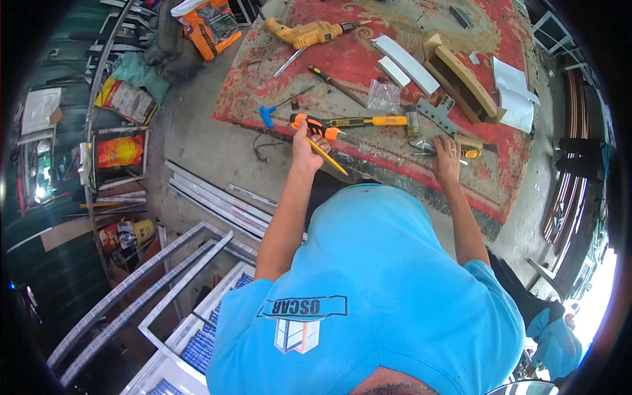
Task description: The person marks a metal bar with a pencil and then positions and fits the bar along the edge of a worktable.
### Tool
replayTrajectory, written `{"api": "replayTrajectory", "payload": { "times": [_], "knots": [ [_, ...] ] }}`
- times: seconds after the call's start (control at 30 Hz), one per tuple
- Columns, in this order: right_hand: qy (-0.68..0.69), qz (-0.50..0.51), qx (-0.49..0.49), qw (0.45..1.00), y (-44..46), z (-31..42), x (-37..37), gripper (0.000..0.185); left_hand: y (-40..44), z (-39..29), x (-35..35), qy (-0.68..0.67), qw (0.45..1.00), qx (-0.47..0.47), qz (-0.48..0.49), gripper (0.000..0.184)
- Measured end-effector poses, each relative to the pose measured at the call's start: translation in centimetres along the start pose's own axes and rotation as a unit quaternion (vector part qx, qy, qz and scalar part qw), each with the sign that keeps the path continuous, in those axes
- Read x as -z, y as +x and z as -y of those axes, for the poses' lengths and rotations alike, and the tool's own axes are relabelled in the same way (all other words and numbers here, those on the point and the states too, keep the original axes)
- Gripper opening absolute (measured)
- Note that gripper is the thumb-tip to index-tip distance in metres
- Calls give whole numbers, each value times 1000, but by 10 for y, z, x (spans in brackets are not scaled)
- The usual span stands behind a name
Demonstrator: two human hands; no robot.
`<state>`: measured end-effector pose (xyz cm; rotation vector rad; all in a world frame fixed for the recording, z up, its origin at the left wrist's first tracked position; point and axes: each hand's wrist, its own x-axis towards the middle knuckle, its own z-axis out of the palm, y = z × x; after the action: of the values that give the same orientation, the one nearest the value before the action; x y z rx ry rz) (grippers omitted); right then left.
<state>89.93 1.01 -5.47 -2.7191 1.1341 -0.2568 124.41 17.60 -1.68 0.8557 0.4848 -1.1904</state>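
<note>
Orange-and-black screwdriver point(318, 126) and yellow pencil point(330, 160) sit gripped in the left hand point(307, 147) by a red-patterned table point(488, 181), while the right hand point(447, 160) rests beside a tan-handled tool point(468, 143), its hold indiscernible, the work seemingly under way with no piece visibly finished.

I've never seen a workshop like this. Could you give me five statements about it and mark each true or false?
1. The left hand holds a yellow pencil. True.
2. The right hand grips the drill. False: the drill lies on the table, well away from the right hand.
3. The tool with the blue handle lies apart from both hands. True.
4. The table's covering is plain green. False: the covering is mostly red, with a worn pattern.
5. White paper lies on the table, to the right of the right hand. True.
</note>
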Motion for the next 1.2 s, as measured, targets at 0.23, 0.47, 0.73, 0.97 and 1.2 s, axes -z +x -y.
{"api": "replayTrajectory", "payload": {
  "times": [0.23, 0.47, 0.73, 0.97, 1.2],
  "knots": [
    [425, 30, -108, 898, 55, 75, 16, 44, 33, 12, -41, 100, 993, 23, 61, 40],
    [583, 251, -128, 762, 122, 138, 19, 45, 48, 26, -65, 197, 973, 53, 107, 40],
    [616, 244, -178, 727, 156, 121, -21, 48, 75, -11, -22, 86, 993, 62, 49, 45],
    [87, -45, 40, 994, 180, 131, -46, 49, 101, -32, -38, 116, 993, 36, -7, 42],
    [235, 173, 38, 956, 176, 173, -43, 48, 133, -24, -38, 125, 992, 8, 22, 45]
  ]
}}
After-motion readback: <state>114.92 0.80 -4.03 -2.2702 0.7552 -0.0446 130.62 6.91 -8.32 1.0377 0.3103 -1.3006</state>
